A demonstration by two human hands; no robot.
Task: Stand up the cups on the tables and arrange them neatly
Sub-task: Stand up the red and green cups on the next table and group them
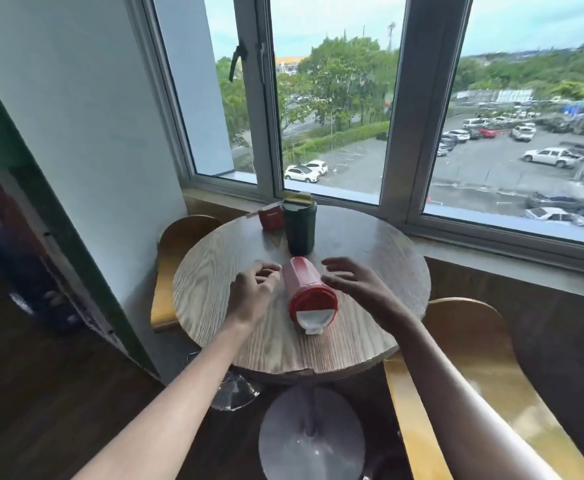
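A red cup (304, 289) with a red and white lid lies on its side in the middle of the round wooden table (214, 289), lid end toward me. Behind it a dark green cup (300, 226) stands upright. My left hand (252, 292) hovers just left of the red cup, fingers curled and apart, fingertips close to its side. My right hand (356, 284) hangs over the cup's right side, fingers spread. Neither hand grips the cup.
A small red box (270, 218) sits at the table's far edge beside the green cup. Wooden chairs stand at the left (172, 265) and right (474, 375). A window sill and large windows run behind the table. The table's round metal base (311, 434) is below.
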